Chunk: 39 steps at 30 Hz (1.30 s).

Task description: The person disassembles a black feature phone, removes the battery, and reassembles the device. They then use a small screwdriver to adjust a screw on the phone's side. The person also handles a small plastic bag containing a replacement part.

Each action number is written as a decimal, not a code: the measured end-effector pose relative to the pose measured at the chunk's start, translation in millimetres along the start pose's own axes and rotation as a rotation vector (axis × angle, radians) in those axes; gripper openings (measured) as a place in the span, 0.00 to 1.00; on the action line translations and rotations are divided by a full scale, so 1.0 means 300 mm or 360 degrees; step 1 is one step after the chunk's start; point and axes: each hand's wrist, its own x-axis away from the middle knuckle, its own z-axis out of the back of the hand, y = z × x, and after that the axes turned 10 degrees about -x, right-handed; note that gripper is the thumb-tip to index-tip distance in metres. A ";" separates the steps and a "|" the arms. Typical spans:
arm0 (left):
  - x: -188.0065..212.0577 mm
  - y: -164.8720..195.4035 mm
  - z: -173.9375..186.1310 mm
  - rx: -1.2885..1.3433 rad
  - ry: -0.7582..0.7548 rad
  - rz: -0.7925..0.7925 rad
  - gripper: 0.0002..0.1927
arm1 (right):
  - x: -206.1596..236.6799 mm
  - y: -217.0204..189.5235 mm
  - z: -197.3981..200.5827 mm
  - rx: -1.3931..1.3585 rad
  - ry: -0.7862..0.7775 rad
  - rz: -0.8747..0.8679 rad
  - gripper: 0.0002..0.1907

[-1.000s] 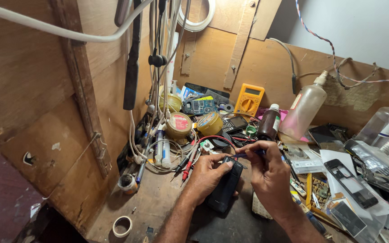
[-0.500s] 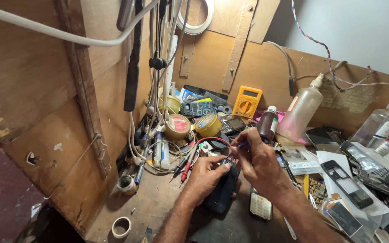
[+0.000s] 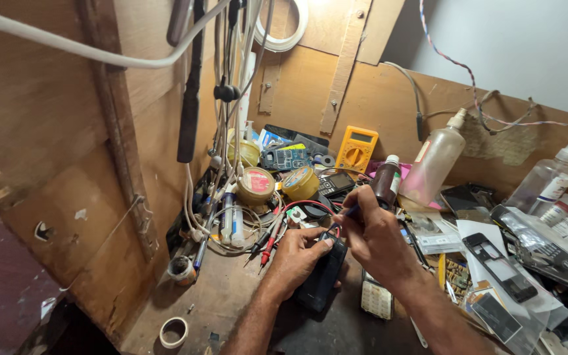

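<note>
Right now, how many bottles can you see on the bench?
3: a small brown bottle behind the right hand, a cloudy nozzle bottle beside it, a clear spray bottle far right. Clutter may hide more.

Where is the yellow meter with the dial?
In the head view, the yellow meter leans against the wooden back wall, behind the hands, left of the brown bottle and the big clear bottle.

Yellow multimeter [image 3: 356, 148], brown bottle [image 3: 386, 182], perhaps solder tins [image 3: 256, 185].
</note>
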 end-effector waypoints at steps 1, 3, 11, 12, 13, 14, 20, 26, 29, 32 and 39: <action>0.000 -0.002 -0.001 0.0009 -0.0006 -0.0010 0.17 | 0.002 0.002 -0.005 0.0041 0.0044 -0.0074 0.13; 0.001 -0.003 0.003 0.0023 -0.0009 -0.0033 0.17 | 0.004 0.006 -0.012 0.0055 0.0101 -0.0168 0.14; -0.009 -0.012 0.003 0.0021 -0.0012 -0.0034 0.16 | -0.006 0.012 -0.009 0.0045 0.0081 -0.0091 0.14; -0.005 -0.015 0.004 0.0033 0.0004 -0.0005 0.16 | -0.004 0.009 -0.015 0.0064 0.0107 -0.0145 0.15; -0.005 -0.017 0.006 0.0055 -0.0005 -0.0017 0.16 | -0.006 0.006 -0.022 0.0083 0.0136 -0.0195 0.15; -0.006 -0.020 0.004 0.0078 -0.0015 -0.0034 0.16 | -0.010 0.004 -0.023 -0.0015 0.0119 -0.0183 0.14; -0.013 -0.031 0.011 0.0060 -0.0040 -0.0093 0.15 | -0.020 -0.010 -0.012 -0.0120 0.0023 -0.0180 0.13; -0.012 -0.030 0.010 0.0096 -0.0032 -0.0080 0.14 | -0.030 -0.003 -0.025 0.0071 0.0103 -0.0123 0.16; -0.006 -0.027 0.011 0.0065 -0.0016 -0.0069 0.15 | -0.037 0.003 -0.020 -0.0169 -0.0012 -0.0154 0.14; -0.004 -0.024 0.006 0.0045 -0.0008 -0.0051 0.15 | -0.040 0.004 -0.015 -0.0162 -0.0090 -0.0083 0.14; -0.007 -0.019 0.008 0.0055 -0.0004 -0.0052 0.15 | -0.041 0.012 -0.026 0.0006 0.0030 0.0060 0.18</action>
